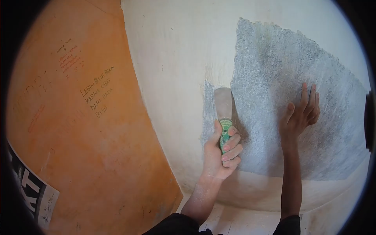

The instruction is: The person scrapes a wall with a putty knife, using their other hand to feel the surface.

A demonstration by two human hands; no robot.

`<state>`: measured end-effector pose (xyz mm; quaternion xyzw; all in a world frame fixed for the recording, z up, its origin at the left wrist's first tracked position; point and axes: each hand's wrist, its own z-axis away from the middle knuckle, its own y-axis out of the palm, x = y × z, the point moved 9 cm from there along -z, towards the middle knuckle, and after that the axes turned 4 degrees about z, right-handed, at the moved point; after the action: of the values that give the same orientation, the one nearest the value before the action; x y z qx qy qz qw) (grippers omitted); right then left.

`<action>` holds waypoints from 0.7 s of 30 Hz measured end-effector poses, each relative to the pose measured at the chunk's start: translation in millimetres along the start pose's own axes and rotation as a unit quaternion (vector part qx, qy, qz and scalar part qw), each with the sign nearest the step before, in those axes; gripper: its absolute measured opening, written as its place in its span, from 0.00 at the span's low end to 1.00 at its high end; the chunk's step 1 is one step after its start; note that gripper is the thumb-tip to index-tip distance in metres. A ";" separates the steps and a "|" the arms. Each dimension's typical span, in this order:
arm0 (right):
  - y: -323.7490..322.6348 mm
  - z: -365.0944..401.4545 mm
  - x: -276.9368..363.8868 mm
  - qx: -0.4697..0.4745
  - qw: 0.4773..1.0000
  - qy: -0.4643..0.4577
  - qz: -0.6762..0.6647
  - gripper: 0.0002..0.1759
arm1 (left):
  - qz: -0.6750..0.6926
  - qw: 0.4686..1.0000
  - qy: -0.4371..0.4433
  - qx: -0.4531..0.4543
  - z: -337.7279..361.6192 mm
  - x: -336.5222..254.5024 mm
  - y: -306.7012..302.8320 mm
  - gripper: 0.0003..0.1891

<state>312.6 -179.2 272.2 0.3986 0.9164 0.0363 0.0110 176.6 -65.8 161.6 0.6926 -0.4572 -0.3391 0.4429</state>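
Note:
My left hand (221, 154) is wrapped round the green handle of a paint scraper (224, 102). Its wide metal blade points up and lies against the wall, at the top of a narrow scraped strip (208, 107) where pale paint meets bare grey. To the right, my right hand (300, 111) rests on the large grey scraped patch (266, 74), fingers spread and holding nothing. Whitish paint (176, 51) covers the wall above and left of the patch.
An orange wall (117, 156) with handwriting meets the pale wall at a corner on the left. A black-and-white poster (33, 192) hangs at the lower left. Light floor tiles (235, 223) show below, and a dark object (369, 121) stands at the right edge.

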 end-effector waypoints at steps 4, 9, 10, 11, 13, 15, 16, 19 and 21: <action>1.0 -0.5 2.1 -0.001 1.000 -0.001 0.005 0.34 | 0.012 1.000 -0.012 -0.013 4.2 4.7 -5.1 0.24; 1.4 0.1 0.0 -0.002 1.000 0.003 -0.012 0.35 | 0.009 1.000 -0.013 -0.013 2.9 6.9 -7.8 0.25; 1.8 -2.6 0.4 -0.007 1.000 0.002 -0.011 0.35 | 0.009 1.000 -0.014 -0.008 -1.4 3.8 -8.1 0.25; 1.2 -3.3 1.3 -0.013 1.000 0.000 -0.013 0.35 | 0.007 1.000 -0.020 0.000 -6.2 -0.4 -5.3 0.25; -0.4 0.7 2.5 -0.008 1.000 -0.008 -0.015 0.35 | 0.016 1.000 -0.023 0.001 -4.0 1.6 -7.0 0.25; 0.6 -1.0 1.4 -0.014 1.000 -0.004 -0.017 0.35 | -0.001 1.000 0.002 -0.025 -4.9 3.1 -10.8 0.25; -0.4 1.1 1.5 -0.011 1.000 -0.007 -0.017 0.35 | 0.002 1.000 0.003 -0.026 -0.2 4.8 -12.7 0.25; -0.4 -0.8 4.6 -0.018 1.000 -0.012 -0.019 0.35 | -0.013 0.999 0.002 -0.047 2.0 3.4 -11.7 0.25; -2.0 -2.7 5.1 -0.021 0.999 -0.012 -0.020 0.35 | -0.046 0.997 0.028 -0.048 -3.2 0.8 0.4 0.25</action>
<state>307.5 -177.0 274.8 0.3801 0.9230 0.0507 0.0313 179.5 -65.6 163.2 0.6998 -0.3958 -0.3612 0.4725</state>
